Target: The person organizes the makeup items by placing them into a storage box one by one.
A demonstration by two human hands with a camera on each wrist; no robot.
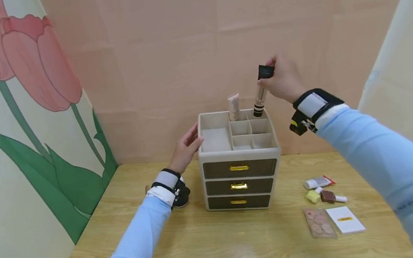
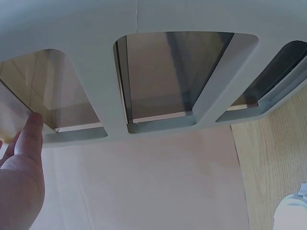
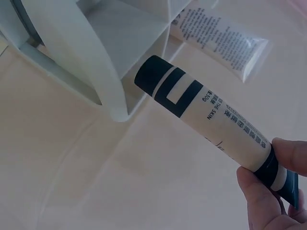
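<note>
- Place: screened tabletop corner, dressing-table in character; wider room not determinable.
- Enclosure: creased pink backdrop (image 1: pixel 167 65), tulip-printed hanging (image 1: pixel 28 116) at left, pale sheet (image 1: pixel 409 78) at right.
- Furnishing: wood-grain table (image 1: pixel 213 244) carrying three-drawer cosmetics organizer (image 1: pixel 239 157), makeup palette (image 1: pixel 320 222), nail-polish bottles (image 1: pixel 328 197).

Bright, glare on table (image 1: pixel 206 249); wrist views dimmer

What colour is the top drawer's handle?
Gold; the top drawer's handle shows best in the head view.
</note>
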